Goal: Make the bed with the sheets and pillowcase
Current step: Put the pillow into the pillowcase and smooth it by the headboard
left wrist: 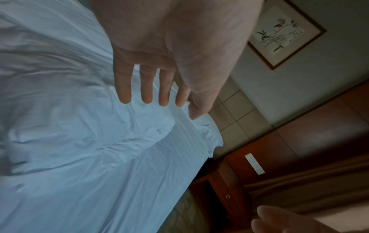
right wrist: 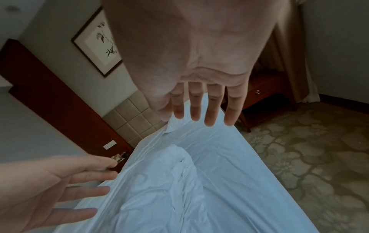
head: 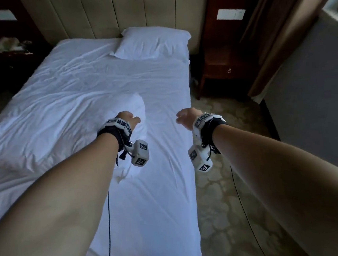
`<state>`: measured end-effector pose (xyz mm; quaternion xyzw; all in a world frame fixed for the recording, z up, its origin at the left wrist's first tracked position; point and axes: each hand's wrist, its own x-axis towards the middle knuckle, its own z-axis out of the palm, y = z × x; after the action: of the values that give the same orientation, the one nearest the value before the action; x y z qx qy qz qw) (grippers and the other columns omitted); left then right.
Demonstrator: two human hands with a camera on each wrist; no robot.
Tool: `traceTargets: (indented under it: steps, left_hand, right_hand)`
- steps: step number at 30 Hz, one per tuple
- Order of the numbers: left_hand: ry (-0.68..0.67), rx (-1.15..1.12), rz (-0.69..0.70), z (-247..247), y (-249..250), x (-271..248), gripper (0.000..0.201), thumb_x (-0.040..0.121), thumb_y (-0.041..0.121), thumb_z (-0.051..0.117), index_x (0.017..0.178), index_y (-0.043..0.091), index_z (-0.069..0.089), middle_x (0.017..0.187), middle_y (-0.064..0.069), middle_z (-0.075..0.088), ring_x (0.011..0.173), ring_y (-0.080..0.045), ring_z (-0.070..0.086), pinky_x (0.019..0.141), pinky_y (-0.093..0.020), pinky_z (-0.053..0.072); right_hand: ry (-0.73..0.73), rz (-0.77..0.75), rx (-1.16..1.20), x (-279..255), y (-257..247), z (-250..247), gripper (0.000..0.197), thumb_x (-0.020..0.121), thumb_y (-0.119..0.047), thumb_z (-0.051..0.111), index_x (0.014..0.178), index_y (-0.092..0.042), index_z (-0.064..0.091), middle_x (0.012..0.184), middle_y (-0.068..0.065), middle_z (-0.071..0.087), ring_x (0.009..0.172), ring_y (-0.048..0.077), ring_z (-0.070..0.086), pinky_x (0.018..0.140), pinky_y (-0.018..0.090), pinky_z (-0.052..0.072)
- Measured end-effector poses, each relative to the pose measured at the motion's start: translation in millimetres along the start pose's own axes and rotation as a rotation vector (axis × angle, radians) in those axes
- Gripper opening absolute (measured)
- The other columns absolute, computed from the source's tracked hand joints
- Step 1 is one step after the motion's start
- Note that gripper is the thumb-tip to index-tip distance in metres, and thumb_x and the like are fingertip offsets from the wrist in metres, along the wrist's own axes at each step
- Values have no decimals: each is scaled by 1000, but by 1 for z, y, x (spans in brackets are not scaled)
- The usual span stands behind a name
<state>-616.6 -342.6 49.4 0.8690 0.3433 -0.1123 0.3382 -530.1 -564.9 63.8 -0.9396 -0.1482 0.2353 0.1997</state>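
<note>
Both arms reach out over the near right part of the bed [head: 170, 189]. The left hand [head: 129, 119] hangs above a rumpled white duvet [head: 59, 117], and the right hand [head: 187, 115] hangs just past the bed's right edge, over the patterned carpet [head: 223, 205]. The two hands are apart and neither touches any cloth.

The wrist views show the fingers [left wrist: 143, 88] of the left hand straight and slightly spread, holding nothing; the fingers [right wrist: 213, 108] of the right hand are the same — released, palm down, empty.

A white fitted sheet [head: 149, 84] covers the mattress, creased across the middle. The duvet lies bunched on the left half of the bed, its rounded corner reaching toward the centre, just beneath the left hand. One white pillow [head: 153, 41] in its pillowcase lies flat at the head of the bed on the right side, touching the padded beige headboard [head: 127, 8].

A dark wooden nightstand [head: 220, 69] stands right of the pillow, with brown curtains [head: 279, 34] beyond it. A framed flower print [right wrist: 97, 42] hangs on the wall above the headboard.
</note>
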Motion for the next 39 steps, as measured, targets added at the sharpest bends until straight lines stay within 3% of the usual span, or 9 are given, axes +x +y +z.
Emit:
traceTargets:
  steps: [3, 7, 16, 23, 30, 34, 37, 39]
  left_hand:
    - [61, -35, -89, 3, 18, -2, 63, 81, 44, 60, 136, 16, 49, 141, -12, 49, 120, -34, 53, 103, -45, 43]
    - [165, -47, -195, 13, 51, -18, 59, 89, 36, 57, 141, 12, 43, 145, -13, 44, 125, -35, 49, 105, -43, 41]
    - [314, -156, -412, 45, 85, -43, 67, 90, 38, 59, 146, 13, 32, 147, -13, 40, 126, -36, 46, 100, -40, 42]
    - [349, -247, -627, 49, 50, -30, 76, 87, 41, 61, 150, 19, 23, 151, -14, 32, 128, -41, 43, 101, -52, 43]
    - [321, -421, -792, 43, -9, 55, 84, 85, 47, 59, 152, 27, 14, 150, -18, 32, 124, -44, 46, 98, -56, 43]
    - [266, -598, -998, 51, -30, 87, 88, 89, 54, 51, 153, 24, -1, 153, -24, 27, 133, -45, 36, 108, -58, 31]
    - [225, -706, -1038, 54, -39, 94, 70, 102, 48, 31, 154, 14, -1, 157, -21, 15, 144, -38, 19, 118, -49, 15]
    - [266, -783, -1078, 61, -50, 101, 75, 101, 54, 28, 154, 11, -2, 159, -16, 8, 146, -34, 14, 119, -45, 11]
  right_hand:
    - [-43, -99, 8, 22, 12, -19, 37, 92, -30, 55, 128, -26, 60, 134, -1, 57, 121, 23, 54, 87, 24, 41]
    - [-73, -198, -23, 54, 35, -37, 37, 92, -29, 54, 128, -27, 60, 132, 0, 59, 117, 25, 56, 82, 23, 38]
    - [-187, -369, -66, 97, 62, -64, 36, 92, -26, 56, 128, -23, 60, 129, 3, 60, 115, 26, 57, 88, 25, 43]
    - [-276, -529, -192, 154, 13, -40, 39, 93, -28, 54, 132, -24, 54, 135, 4, 55, 121, 25, 53, 95, 30, 42]
    - [-329, -616, -344, 248, -48, 10, 44, 92, -29, 55, 135, -25, 49, 134, 3, 56, 120, 24, 54, 100, 32, 42]
    - [-359, -602, -433, 297, -71, 29, 54, 92, -26, 55, 143, -22, 40, 144, 9, 45, 129, 30, 46, 103, 38, 41]
    - [-367, -592, -456, 325, -89, 44, 61, 92, -23, 55, 148, -20, 32, 149, 11, 35, 130, 33, 43, 102, 41, 40]
    - [-386, -592, -454, 337, -96, 56, 64, 91, -23, 57, 149, -19, 29, 153, 10, 28, 133, 35, 40, 105, 41, 37]
